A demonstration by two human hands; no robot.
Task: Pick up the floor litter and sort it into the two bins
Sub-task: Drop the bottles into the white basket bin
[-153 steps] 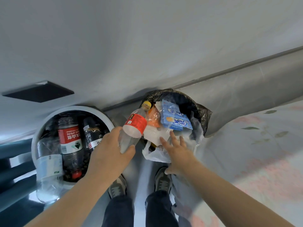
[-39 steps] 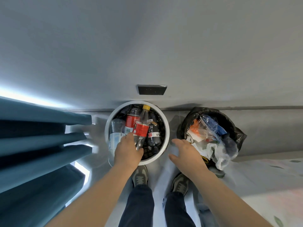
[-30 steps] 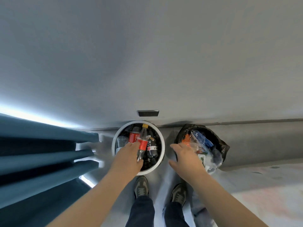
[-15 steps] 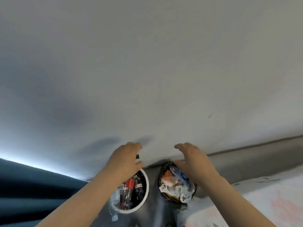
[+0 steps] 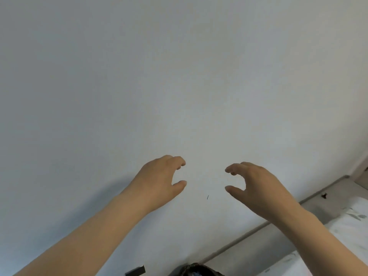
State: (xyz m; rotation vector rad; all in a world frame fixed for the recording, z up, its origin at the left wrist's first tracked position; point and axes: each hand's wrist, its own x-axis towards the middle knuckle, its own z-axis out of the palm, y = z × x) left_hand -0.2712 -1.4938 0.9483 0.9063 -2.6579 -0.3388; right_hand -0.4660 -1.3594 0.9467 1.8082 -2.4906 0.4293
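**While both hands are empty, the bins sit almost out of frame**

Because the head camera points mostly at the bare wall [image 5: 179, 76], there is little of the task to see. Left hand [image 5: 159, 182] is raised in front of the wall, fingers loosely curled, thumb apart from them, nothing between. Right hand [image 5: 256, 186] mirrors it: same relaxed curl, also holding nothing. The two are well apart, backs toward the camera. This reads as a neutral pose between picks, not a grip.

Task things: only the top edge of the black-bagged bin [image 5: 196, 271] shows, at the near bottom edge between the two forearms. The second bin is not in view. No floor litter is visible either. The floor shows only on the right, under a pale patterned sheet [image 5: 350, 222] that runs along the grey baseboard [image 5: 258, 228]. A small dark plate [image 5: 135, 271] sits low on the wall, left of the bin.

Judgement: with both hands free, the step is probably either a search for the next piece or the wrap-up — can't tell which, since how much litter is left is not visible. The next move needs the gaze dropped to the floor first.
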